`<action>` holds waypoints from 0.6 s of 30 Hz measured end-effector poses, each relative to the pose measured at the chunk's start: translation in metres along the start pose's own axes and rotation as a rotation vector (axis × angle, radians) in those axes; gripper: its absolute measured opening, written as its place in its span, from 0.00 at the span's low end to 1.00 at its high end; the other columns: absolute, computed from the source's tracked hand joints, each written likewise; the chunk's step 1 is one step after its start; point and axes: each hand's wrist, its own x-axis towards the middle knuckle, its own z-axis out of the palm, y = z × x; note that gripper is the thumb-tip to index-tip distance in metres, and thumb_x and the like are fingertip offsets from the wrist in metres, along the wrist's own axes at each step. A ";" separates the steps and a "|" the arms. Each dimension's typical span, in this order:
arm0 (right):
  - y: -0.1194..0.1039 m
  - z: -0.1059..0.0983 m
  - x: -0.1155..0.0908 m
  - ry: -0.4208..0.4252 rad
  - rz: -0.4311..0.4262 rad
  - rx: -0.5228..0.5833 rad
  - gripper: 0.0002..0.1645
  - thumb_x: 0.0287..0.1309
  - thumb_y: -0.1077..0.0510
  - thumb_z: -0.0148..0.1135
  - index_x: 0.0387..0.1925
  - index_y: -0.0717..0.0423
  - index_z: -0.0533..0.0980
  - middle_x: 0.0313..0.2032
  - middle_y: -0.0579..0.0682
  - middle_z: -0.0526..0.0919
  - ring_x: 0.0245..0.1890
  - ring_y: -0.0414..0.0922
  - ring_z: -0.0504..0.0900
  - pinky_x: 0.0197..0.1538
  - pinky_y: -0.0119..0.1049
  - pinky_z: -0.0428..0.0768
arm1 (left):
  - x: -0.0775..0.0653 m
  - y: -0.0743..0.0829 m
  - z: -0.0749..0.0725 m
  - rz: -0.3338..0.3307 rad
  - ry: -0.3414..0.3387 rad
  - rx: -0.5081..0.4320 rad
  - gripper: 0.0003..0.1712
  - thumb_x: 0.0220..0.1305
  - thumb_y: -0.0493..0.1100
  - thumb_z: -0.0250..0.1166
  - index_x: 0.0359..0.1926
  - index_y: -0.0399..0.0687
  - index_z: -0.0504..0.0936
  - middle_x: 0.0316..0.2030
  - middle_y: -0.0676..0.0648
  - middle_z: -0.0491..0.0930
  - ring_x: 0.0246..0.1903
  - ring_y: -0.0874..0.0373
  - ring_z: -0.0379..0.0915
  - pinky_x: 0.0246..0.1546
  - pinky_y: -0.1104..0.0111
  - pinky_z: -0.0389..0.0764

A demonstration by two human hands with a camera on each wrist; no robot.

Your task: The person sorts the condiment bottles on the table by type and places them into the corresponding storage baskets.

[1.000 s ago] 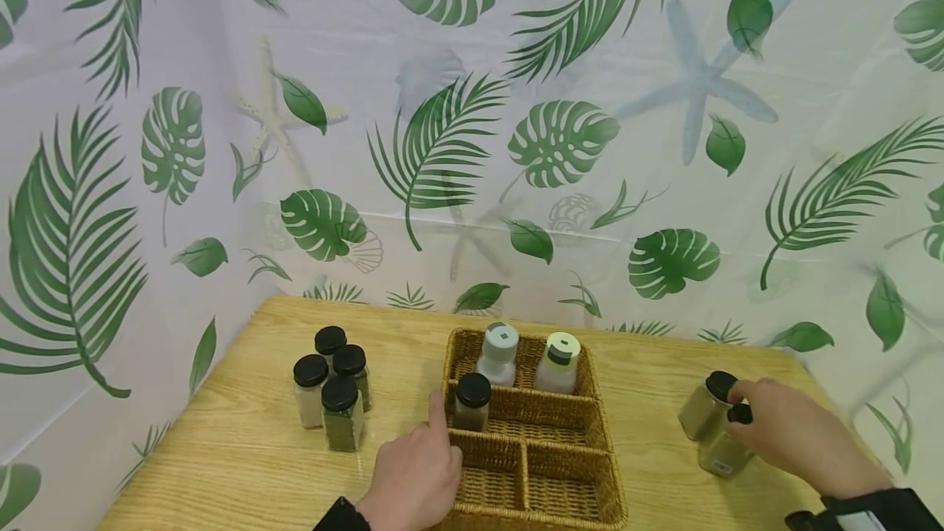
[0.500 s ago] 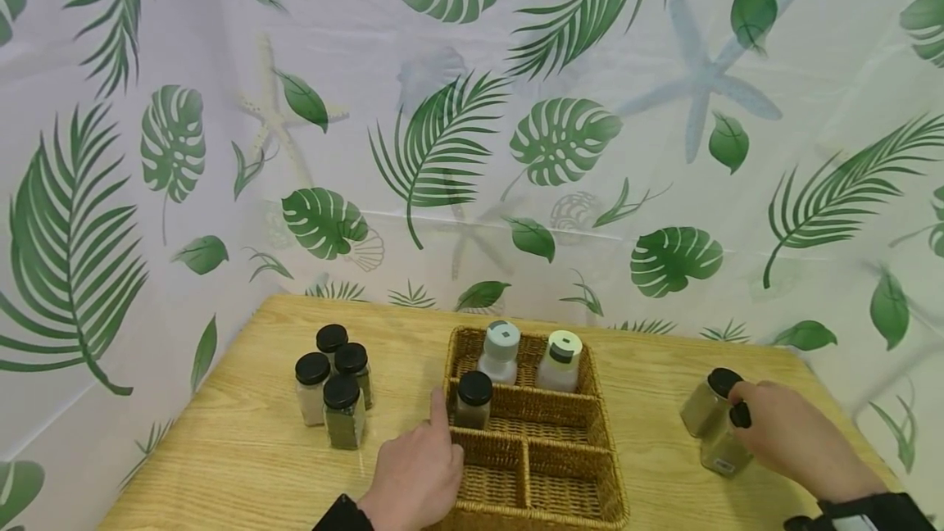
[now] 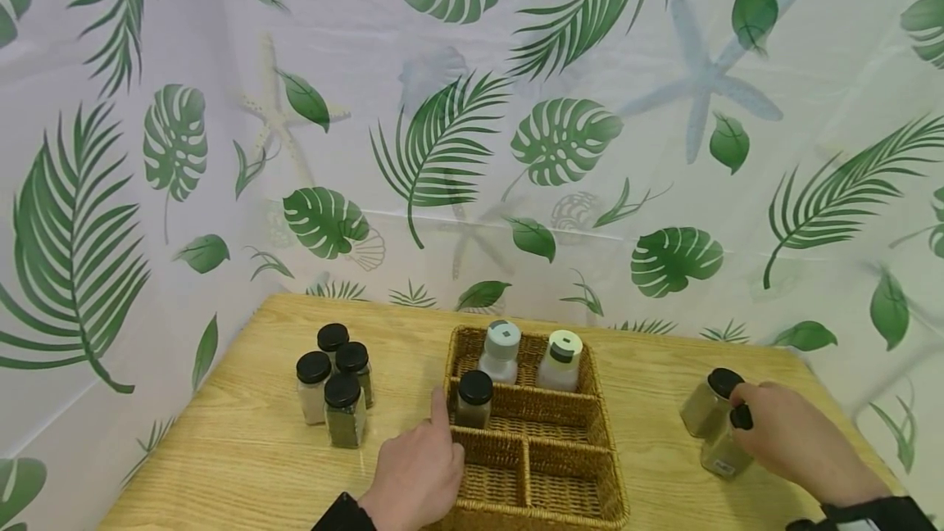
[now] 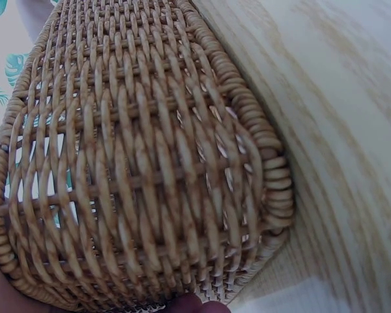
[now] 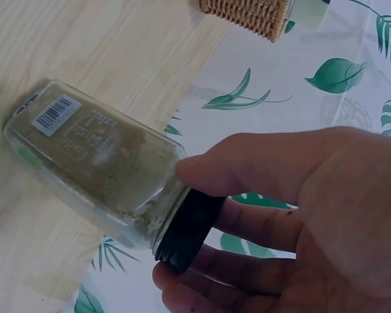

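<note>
My right hand [image 3: 785, 428] grips a spice jar [image 3: 726, 451] by its black lid at the right of the table. In the right wrist view the spice jar [image 5: 111, 156] holds brownish powder and bears a barcode label; the thumb presses near its neck, the other fingers lie round the lid. A second black-lidded jar [image 3: 701, 408] stands right behind it. My left hand [image 3: 416, 474] holds the left side of a woven basket [image 3: 615, 474], index finger stretched along the wall. Fingertips [image 4: 189, 303] show against the weave of the basket [image 4: 137, 163] in the left wrist view.
Inside the basket stand two white bottles [image 3: 500, 359] in the back compartment and a black-lidded jar [image 3: 473, 404] in the middle one. Several spice jars [image 3: 344, 420] cluster on the table [image 3: 236, 449] at left. A leaf-printed cloth [image 3: 472, 146] hangs behind.
Both hands keep their places, the right on the jar's lid and the left on the basket. The head view has shifted very slightly.
</note>
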 end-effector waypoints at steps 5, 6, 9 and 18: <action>-0.005 -0.004 -0.002 0.019 -0.015 -0.005 0.19 0.55 0.60 0.66 0.47 0.67 0.79 0.33 0.53 0.78 0.27 0.46 0.68 0.30 0.41 0.62 | 0.000 0.000 0.000 -0.001 -0.006 0.001 0.41 0.76 0.46 0.51 0.79 0.35 0.44 0.15 0.48 0.67 0.12 0.55 0.54 0.18 0.61 0.49; -0.007 -0.006 -0.002 0.023 -0.019 -0.003 0.20 0.56 0.59 0.66 0.48 0.67 0.79 0.34 0.53 0.79 0.27 0.46 0.68 0.30 0.41 0.62 | 0.000 0.000 0.000 -0.004 -0.009 0.000 0.41 0.76 0.47 0.51 0.79 0.35 0.44 0.15 0.48 0.67 0.12 0.55 0.53 0.18 0.61 0.49; -0.013 -0.010 -0.004 0.030 -0.026 0.000 0.21 0.57 0.57 0.68 0.49 0.66 0.79 0.34 0.53 0.79 0.27 0.45 0.68 0.30 0.41 0.63 | 0.000 0.000 0.000 -0.015 -0.009 0.008 0.41 0.77 0.47 0.50 0.79 0.36 0.43 0.16 0.48 0.67 0.12 0.54 0.55 0.19 0.60 0.49; -0.030 -0.019 -0.011 0.108 -0.062 -0.031 0.20 0.56 0.55 0.71 0.47 0.63 0.81 0.34 0.50 0.81 0.29 0.44 0.72 0.31 0.41 0.67 | 0.000 0.000 0.002 -0.013 0.006 0.026 0.41 0.76 0.47 0.49 0.79 0.35 0.43 0.16 0.48 0.67 0.12 0.54 0.58 0.18 0.61 0.52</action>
